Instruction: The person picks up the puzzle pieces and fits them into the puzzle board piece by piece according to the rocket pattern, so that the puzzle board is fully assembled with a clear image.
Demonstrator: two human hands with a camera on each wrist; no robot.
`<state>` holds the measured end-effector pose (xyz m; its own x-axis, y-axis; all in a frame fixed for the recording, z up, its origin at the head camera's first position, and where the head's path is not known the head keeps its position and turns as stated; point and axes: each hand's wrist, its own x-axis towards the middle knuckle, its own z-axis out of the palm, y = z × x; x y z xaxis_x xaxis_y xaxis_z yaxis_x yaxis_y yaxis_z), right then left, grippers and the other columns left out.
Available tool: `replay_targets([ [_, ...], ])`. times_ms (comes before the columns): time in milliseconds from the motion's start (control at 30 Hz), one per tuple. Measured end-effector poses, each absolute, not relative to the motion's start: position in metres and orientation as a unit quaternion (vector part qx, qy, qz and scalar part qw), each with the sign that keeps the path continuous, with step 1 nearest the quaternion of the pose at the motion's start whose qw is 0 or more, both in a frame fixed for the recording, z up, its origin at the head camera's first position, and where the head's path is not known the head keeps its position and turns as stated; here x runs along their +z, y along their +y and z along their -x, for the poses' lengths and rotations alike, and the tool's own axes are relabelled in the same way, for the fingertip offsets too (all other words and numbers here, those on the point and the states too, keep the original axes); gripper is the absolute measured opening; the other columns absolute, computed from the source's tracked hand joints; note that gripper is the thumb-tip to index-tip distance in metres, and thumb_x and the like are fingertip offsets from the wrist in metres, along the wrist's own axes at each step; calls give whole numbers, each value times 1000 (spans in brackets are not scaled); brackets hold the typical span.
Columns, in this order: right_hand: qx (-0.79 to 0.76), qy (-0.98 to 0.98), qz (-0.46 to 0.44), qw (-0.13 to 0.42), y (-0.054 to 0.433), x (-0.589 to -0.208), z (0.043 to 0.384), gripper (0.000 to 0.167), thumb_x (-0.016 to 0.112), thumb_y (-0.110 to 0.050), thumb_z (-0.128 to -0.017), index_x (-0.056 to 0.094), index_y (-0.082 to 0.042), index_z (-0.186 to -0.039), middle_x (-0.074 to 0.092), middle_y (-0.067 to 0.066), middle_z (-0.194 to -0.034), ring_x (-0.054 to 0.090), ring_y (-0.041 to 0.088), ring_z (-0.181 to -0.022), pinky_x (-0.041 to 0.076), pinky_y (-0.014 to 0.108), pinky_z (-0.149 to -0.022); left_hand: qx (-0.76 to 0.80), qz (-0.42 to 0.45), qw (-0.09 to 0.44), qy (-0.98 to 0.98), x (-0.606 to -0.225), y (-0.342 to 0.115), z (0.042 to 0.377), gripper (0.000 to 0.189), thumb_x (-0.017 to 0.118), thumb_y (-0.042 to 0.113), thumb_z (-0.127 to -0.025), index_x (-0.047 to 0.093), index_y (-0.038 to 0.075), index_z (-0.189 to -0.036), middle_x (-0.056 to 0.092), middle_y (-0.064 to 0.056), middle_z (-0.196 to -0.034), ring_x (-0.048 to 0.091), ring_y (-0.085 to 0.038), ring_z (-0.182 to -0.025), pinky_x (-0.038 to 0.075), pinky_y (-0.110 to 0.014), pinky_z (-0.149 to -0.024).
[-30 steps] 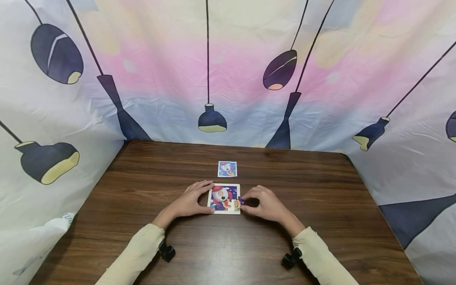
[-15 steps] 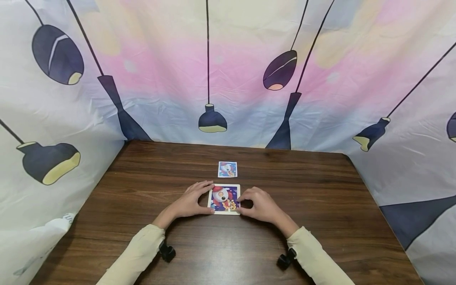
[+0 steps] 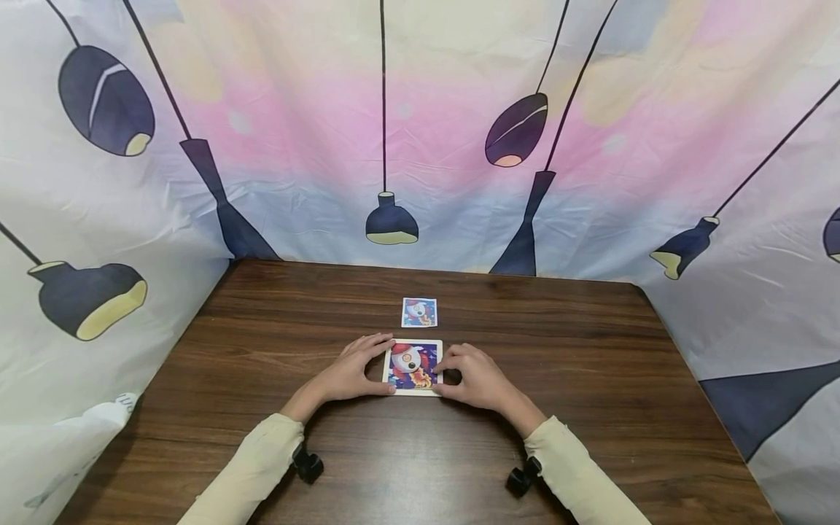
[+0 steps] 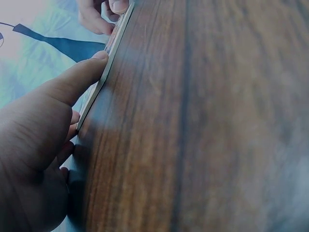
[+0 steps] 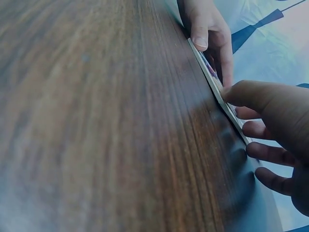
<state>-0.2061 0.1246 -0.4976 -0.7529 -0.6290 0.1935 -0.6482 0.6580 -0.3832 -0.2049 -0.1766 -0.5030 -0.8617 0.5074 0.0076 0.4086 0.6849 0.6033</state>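
Note:
A square jigsaw puzzle in a white-rimmed board lies flat on the table, showing a white-faced character in red on purple. My left hand holds the board's left side, with the thumb at the near corner and fingers at the far corner. At the lower right of the picture, the thumb and bent fingers of my right hand hold a flame-coloured puzzle piece down in the board. Part of that piece is hidden by the fingertips. The left wrist view shows the board's thin edge beside the thumb.
Just beyond the board, a small picture card with a similar picture lies on the dark wood table. A cloth printed with hanging lamps encloses the back and sides. Each wrist carries a black camera mount.
My right hand has moved left, bringing the puzzle piece from the board's right edge into the pale gap at the lower right. The left hand and board have stayed in place.

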Motion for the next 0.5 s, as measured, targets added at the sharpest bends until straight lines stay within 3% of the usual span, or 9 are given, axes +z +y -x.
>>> replay_targets([
  [500, 220, -909, -353, 25, 117, -496, 206, 29, 80, -43, -88, 81, -24, -110, 65, -10, -102, 57, 8, -95, 51, 32, -82, 309, -250, 84, 914, -501, -177, 204, 93, 80, 54, -84, 40, 14, -159, 31, -5, -166, 19, -35, -155, 13, -65, -121],
])
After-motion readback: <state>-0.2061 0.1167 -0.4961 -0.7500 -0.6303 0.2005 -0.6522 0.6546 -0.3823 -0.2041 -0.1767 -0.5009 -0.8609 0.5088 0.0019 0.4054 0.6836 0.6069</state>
